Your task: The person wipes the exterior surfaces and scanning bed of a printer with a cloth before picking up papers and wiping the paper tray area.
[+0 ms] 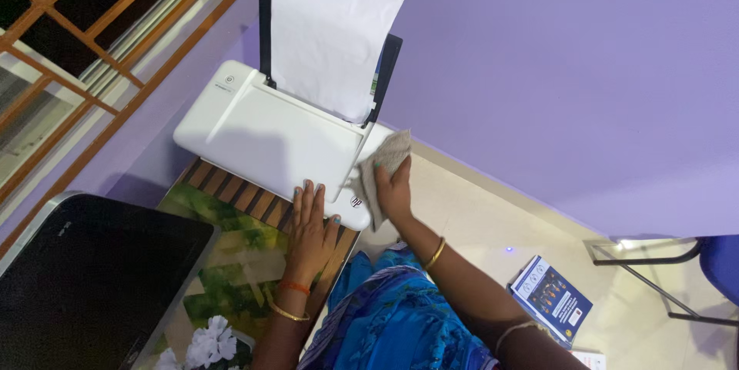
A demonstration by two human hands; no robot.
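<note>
Here the right hand point(394, 189) presses a crumpled grey cloth point(382, 164) in its grip against the white plastic printer's point(262, 135) right corner on the worktop point(231, 262); the left hand point(312, 224) lies flat, fingers released, on its front edge.

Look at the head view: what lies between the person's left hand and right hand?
In the head view, the white printer's front corner lies between the left hand, resting flat on its front edge, and the right hand, which presses a grey cloth against it.
</note>
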